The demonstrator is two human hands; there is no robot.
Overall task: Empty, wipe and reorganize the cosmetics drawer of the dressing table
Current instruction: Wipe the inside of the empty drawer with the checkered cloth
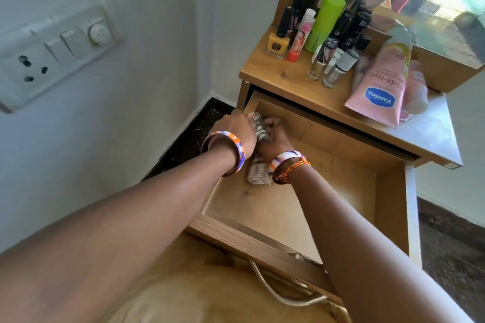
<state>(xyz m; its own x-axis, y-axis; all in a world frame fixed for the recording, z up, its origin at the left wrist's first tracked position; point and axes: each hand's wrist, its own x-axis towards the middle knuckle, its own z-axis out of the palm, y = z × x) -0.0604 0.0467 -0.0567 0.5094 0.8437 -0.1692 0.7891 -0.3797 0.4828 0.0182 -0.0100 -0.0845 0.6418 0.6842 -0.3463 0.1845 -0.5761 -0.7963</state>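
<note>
1. Both hands, the left hand [237, 130] and the right hand [273, 139], are curled round a checked cloth [258, 130] at the far left corner of the open drawer [349, 165].
2. Wiping is judged to be in hand; next, the remaining floor should be swept.
3. Bottles [319, 34] and a pink tube [378, 86] are crowded on the tabletop [265, 71], awaiting return.

Grey-and-white checked cloth [258, 130]; pink tube [378, 86]; lime-green bottle [325, 21].

One drawer [388, 191]; one cloth [258, 173]; two hands; one green bottle [325, 21]; one Vaseline tube [378, 86]
</note>
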